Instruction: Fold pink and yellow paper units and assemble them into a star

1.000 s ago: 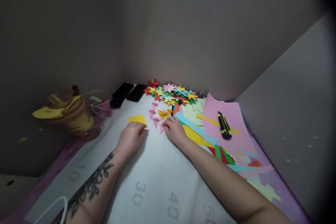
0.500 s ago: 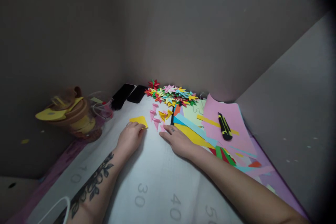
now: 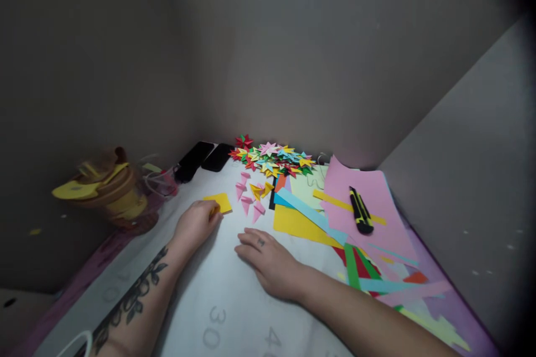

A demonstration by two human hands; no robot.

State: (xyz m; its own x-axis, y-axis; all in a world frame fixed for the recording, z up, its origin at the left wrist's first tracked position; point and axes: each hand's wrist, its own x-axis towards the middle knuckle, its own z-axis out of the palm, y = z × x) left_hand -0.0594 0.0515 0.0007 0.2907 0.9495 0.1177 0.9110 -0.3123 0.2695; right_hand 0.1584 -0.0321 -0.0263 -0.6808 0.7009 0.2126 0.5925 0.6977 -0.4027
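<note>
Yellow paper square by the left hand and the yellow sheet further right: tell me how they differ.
The yellow paper square is small; the yellow sheet is far larger. The square lies alone on the white mat with the left hand touching its near edge; the sheet is partly covered by a light blue strip and no hand touches it. Both are flat and the same yellow.

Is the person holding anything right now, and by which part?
The left hand pinches the small yellow paper square at its near left corner. The right hand lies flat on the white mat, holding nothing.
</note>
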